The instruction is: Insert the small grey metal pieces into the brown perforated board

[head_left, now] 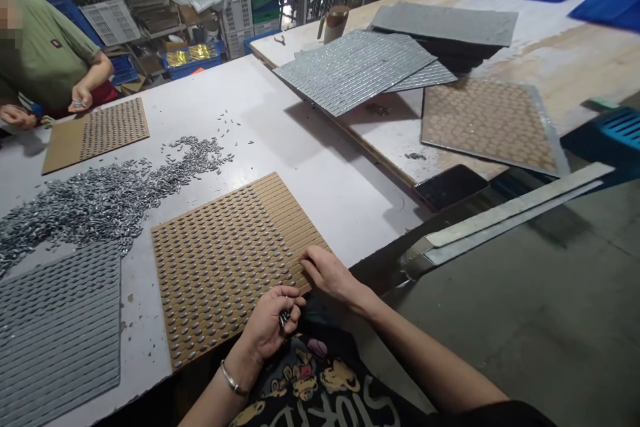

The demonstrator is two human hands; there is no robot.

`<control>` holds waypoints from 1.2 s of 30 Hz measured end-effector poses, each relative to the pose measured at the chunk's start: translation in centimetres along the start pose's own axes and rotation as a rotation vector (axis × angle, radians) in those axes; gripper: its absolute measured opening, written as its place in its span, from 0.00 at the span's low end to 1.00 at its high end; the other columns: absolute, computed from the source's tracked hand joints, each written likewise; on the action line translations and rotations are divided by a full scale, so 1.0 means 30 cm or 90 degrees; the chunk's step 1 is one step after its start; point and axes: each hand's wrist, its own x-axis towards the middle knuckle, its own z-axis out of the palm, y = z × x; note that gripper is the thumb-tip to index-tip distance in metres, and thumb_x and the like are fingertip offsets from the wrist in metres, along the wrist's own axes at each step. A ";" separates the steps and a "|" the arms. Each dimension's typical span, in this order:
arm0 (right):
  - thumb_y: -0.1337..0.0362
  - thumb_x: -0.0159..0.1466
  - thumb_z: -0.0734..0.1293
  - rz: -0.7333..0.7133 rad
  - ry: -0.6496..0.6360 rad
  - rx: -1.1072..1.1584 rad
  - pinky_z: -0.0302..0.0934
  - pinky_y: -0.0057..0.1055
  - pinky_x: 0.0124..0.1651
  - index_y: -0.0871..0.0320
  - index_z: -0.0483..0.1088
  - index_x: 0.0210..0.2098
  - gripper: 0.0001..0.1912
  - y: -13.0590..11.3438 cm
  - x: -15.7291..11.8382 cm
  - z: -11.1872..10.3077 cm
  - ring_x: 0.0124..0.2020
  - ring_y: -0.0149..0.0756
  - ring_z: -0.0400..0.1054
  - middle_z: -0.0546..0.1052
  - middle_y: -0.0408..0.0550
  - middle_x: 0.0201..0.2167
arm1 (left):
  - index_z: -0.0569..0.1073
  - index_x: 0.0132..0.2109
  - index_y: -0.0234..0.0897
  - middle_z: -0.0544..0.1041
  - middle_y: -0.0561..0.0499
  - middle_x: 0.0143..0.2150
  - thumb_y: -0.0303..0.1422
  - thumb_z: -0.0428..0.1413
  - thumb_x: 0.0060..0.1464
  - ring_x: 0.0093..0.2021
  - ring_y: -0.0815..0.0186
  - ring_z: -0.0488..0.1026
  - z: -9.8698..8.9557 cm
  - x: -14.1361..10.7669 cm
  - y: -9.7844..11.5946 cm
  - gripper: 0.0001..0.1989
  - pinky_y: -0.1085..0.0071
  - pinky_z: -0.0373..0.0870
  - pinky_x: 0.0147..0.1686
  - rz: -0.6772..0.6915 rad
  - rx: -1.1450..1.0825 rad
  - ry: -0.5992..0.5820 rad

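Now, left hand (274,321): curled around a few pieces (285,316)
Right hand (327,272): bent over board's (215,273) bare strip (287,210); cannot tell whether pinching anything
Board: flat on table (345,213), right of heap (105,203)

The left hand (273,320) curls around several small dark pieces (284,317) beside the near edge of a brown grooved board (289,210), while the right hand (330,275) is at its partly unfilled right side, fingers (312,255) drawn together. On the white bench (325,180), a silvery heap (105,200) lies between this board and a co-worker (50,53) at a half-filled panel (64,137). A grey ridged sheet (65,347) lies at lower left.
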 end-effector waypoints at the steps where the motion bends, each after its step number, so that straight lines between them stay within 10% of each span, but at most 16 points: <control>1: 0.68 0.66 0.59 -0.002 -0.009 -0.004 0.56 0.30 0.38 0.57 0.65 0.34 0.06 0.000 0.018 0.002 0.34 0.33 0.64 0.72 0.45 0.32 | 0.68 0.39 0.31 0.74 0.49 0.30 0.27 0.59 0.44 0.19 0.77 0.62 -0.006 -0.003 0.002 0.12 0.82 0.49 0.14 -0.002 -0.007 -0.008; 19: 0.67 0.59 0.66 0.063 -0.066 -0.076 0.52 0.26 0.31 0.57 0.67 0.35 0.04 0.016 0.129 0.014 0.29 0.32 0.65 0.73 0.42 0.27 | 0.73 0.40 0.30 0.68 0.55 0.25 0.42 0.65 0.45 0.17 0.80 0.57 -0.026 -0.004 0.004 0.21 0.83 0.45 0.13 0.093 0.034 0.068; 26: 0.62 0.65 0.63 0.025 0.030 0.089 0.57 0.27 0.33 0.57 0.68 0.31 0.07 -0.042 -0.004 -0.016 0.28 0.31 0.65 0.73 0.42 0.27 | 0.69 0.41 0.34 0.74 0.50 0.33 0.36 0.65 0.47 0.21 0.78 0.60 -0.025 -0.008 -0.003 0.18 0.83 0.50 0.15 0.122 -0.012 0.027; 36: 0.58 0.65 0.63 0.101 -0.013 0.277 0.61 0.27 0.35 0.58 0.71 0.34 0.10 -0.069 -0.126 0.072 0.31 0.32 0.67 0.76 0.44 0.30 | 0.68 0.37 0.35 0.62 0.61 0.19 0.41 0.64 0.48 0.17 0.79 0.54 0.010 0.011 -0.050 0.17 0.81 0.49 0.16 0.186 0.108 0.081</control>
